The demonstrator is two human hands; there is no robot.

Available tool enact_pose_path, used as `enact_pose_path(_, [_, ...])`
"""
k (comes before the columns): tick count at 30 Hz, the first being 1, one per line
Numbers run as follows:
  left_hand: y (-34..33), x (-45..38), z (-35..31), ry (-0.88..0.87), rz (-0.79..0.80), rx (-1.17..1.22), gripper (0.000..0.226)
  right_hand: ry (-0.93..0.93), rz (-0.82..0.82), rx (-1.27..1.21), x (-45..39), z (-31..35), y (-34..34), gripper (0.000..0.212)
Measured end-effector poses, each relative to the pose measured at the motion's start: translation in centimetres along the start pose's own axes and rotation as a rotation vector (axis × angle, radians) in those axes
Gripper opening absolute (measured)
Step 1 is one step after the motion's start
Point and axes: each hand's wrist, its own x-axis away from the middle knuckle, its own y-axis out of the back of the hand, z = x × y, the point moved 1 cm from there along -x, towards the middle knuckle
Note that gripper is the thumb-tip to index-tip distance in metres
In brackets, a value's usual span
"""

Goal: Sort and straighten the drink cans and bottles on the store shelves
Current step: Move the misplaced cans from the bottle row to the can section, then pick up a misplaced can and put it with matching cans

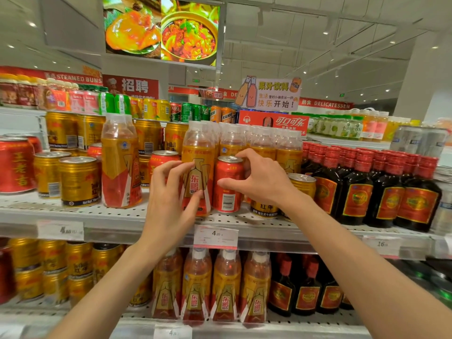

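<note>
A gold-and-red energy drink bottle (198,165) stands upright at the front of the middle shelf (127,214), and my left hand (171,199) wraps its lower body from the left. Right beside it stands a red herbal tea can (226,189) with its barcode facing out. My right hand (259,177) grips this can from the right, thumb on its front and fingers over its rim. A gold Red Bull can (304,183) stands just behind my right wrist. More bottles of the same kind (264,143) are lined up behind.
A lone energy drink bottle (119,162) stands among gold cans (78,179) and red cans (16,165) at left. Dark red-capped bottles (367,187) fill the right of the shelf. The shelf below holds gold cans, energy bottles and dark bottles. A price tag (216,237) hangs on the shelf edge.
</note>
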Motion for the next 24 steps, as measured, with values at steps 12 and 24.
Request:
enact_pose_path(12, [1.3,1.1,-0.6,0.111,0.078,0.065,0.053,0.017,-0.168,-0.466,4.8,0.0,2.2,0.064])
enact_pose_path(24, [5.8,9.0,-1.2,0.452,0.226,0.277,0.040,-0.130,-0.068,-0.829,12.4,0.8,-3.0,0.071])
